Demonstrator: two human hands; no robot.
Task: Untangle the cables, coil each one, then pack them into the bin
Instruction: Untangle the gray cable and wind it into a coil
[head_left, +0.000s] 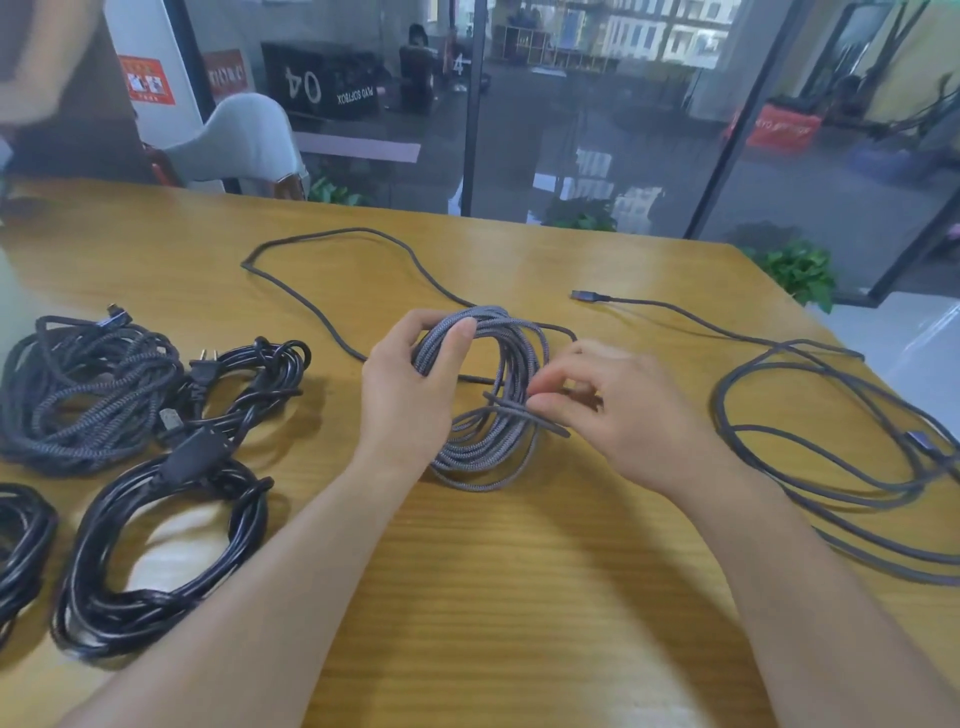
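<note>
Left hand (410, 384) holds grey braided coil (483, 395) above wooden table (519, 571); right hand (618, 410) pinches strand.

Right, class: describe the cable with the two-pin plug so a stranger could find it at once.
Start at the wooden table and look to its left side, among the bundles. Just behind the big glossy black coil lies the smaller black coil; it alone shows a two-pin plug.

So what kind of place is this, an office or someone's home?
Most likely an office or studio workspace, not a home: a wooden table strewn with cables stands against a floor-to-ceiling glass partition, and a box marked "04" sits beyond it.
</note>
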